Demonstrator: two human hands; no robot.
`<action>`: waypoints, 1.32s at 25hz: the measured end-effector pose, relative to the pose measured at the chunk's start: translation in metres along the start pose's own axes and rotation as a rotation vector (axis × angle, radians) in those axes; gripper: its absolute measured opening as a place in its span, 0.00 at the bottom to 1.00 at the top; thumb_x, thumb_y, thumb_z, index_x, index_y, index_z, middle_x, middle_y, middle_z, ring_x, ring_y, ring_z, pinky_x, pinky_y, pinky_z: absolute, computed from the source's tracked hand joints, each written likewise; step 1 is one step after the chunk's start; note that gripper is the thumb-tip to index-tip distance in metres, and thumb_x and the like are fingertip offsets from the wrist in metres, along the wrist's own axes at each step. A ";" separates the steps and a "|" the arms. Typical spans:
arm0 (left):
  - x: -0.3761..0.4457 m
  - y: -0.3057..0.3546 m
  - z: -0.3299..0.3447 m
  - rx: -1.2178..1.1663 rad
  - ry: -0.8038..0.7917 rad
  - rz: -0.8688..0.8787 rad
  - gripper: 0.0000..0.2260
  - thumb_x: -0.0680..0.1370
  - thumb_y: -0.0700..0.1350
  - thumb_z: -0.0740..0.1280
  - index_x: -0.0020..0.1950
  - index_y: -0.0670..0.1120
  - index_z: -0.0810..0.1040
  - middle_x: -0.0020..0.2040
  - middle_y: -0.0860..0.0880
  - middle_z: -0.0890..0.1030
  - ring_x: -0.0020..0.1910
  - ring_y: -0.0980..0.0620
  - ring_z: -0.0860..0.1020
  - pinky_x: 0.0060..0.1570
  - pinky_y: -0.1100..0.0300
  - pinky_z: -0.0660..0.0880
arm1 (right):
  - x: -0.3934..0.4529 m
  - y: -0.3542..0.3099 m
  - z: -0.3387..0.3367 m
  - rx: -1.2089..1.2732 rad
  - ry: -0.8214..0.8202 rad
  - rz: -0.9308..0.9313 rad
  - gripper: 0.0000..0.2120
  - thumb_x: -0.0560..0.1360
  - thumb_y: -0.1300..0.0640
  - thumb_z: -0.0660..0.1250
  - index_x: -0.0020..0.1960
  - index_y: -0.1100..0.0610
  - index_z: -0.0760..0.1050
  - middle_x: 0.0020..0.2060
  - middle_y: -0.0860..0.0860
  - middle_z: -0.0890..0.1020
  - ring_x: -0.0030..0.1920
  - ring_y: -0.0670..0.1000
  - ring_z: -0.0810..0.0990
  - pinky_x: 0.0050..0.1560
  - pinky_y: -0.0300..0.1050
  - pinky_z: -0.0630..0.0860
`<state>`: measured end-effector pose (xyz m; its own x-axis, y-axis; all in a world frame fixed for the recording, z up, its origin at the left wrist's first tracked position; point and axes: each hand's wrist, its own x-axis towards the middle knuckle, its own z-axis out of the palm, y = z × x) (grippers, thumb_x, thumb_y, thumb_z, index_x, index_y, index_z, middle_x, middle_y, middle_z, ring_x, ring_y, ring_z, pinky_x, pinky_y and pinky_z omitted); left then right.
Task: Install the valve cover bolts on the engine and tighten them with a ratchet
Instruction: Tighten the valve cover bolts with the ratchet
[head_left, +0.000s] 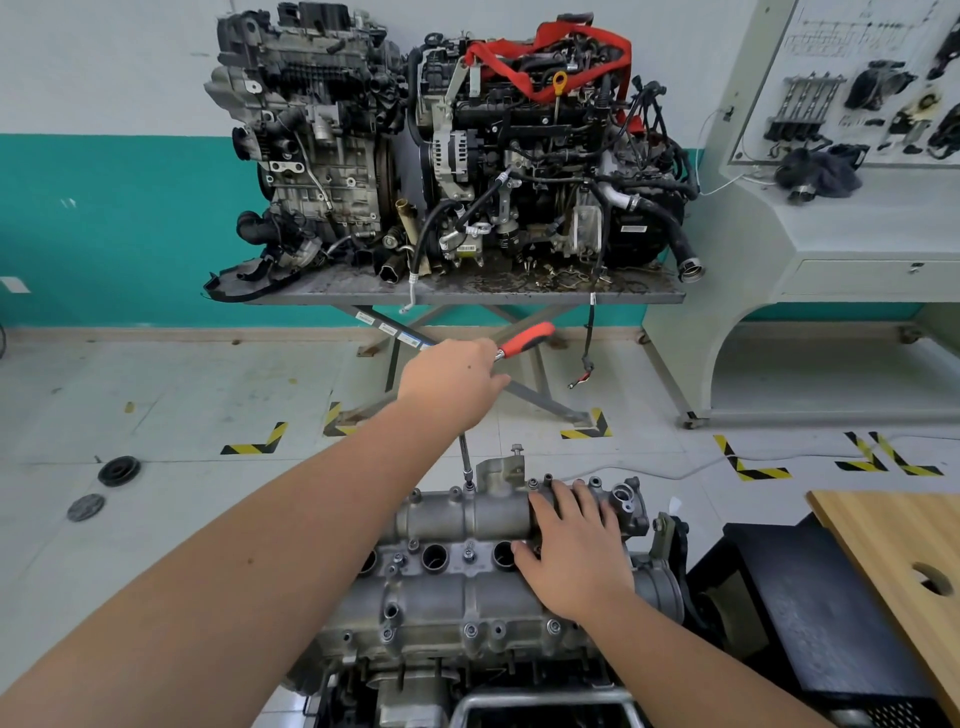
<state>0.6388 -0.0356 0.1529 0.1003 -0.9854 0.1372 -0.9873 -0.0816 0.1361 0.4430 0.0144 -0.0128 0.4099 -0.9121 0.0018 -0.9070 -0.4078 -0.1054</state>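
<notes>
Resting flat, fingers spread, the right hand (576, 551) is laid on the valve cover (467, 571) nearest the camera. Beyond, the ratchet (522, 340) is clenched by the left hand (452, 382), its extension (465, 462) seated on a far-edge bolt (470, 487). Two engines (441, 140) are shelved behind.

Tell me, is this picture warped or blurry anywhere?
Head view: wide-angle bending curves the floor line and slants the display cabinet; lighting is even and soft, no harsh glare; the engine and both hands, left and right, look sharp.
</notes>
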 end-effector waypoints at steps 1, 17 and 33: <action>0.000 -0.002 0.000 0.004 0.010 0.040 0.15 0.81 0.56 0.61 0.38 0.52 0.64 0.34 0.51 0.72 0.33 0.49 0.73 0.31 0.57 0.66 | 0.000 0.000 0.000 0.000 0.003 0.000 0.32 0.75 0.34 0.51 0.76 0.45 0.59 0.77 0.51 0.60 0.78 0.57 0.51 0.75 0.62 0.51; -0.001 0.004 -0.015 -0.296 -0.152 0.002 0.16 0.85 0.53 0.52 0.45 0.46 0.72 0.36 0.47 0.80 0.33 0.52 0.84 0.30 0.57 0.71 | 0.001 0.001 0.002 0.010 -0.015 0.002 0.33 0.75 0.34 0.50 0.77 0.45 0.57 0.78 0.51 0.58 0.79 0.57 0.49 0.76 0.62 0.49; 0.002 -0.002 -0.011 -0.400 -0.135 -0.054 0.16 0.82 0.56 0.56 0.41 0.48 0.71 0.32 0.48 0.78 0.25 0.56 0.80 0.25 0.62 0.67 | 0.000 0.000 0.000 0.009 -0.016 0.001 0.33 0.75 0.34 0.50 0.76 0.45 0.58 0.78 0.51 0.59 0.78 0.57 0.51 0.76 0.62 0.50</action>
<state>0.6423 -0.0357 0.1634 0.1073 -0.9942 -0.0067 -0.8531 -0.0955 0.5129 0.4427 0.0145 -0.0123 0.4102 -0.9119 -0.0138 -0.9066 -0.4061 -0.1144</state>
